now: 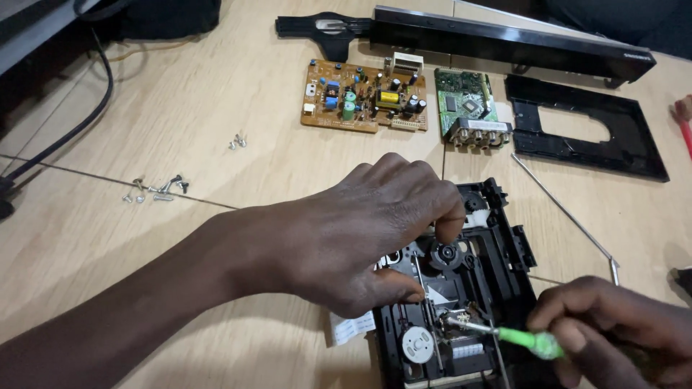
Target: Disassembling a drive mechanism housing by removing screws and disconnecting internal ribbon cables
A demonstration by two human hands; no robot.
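A black disc-drive mechanism (497, 248) lies open on the wooden table, showing a spindle hub, metal rails and a small round motor. My left hand (360, 230) rests on top of it, fingers curled over its upper left part and holding it down. My right hand (613, 331) grips a screwdriver with a green handle (533, 342). Its metal tip points left into the middle of the mechanism, near a small brass part.
A brown circuit board (364, 97) and a green board with sockets (472, 108) lie further back. Behind them are a long black panel (504, 39) and a black flat frame (584, 126). Loose screws (155, 189) sit at left. A thin metal rod (562, 209) lies at right.
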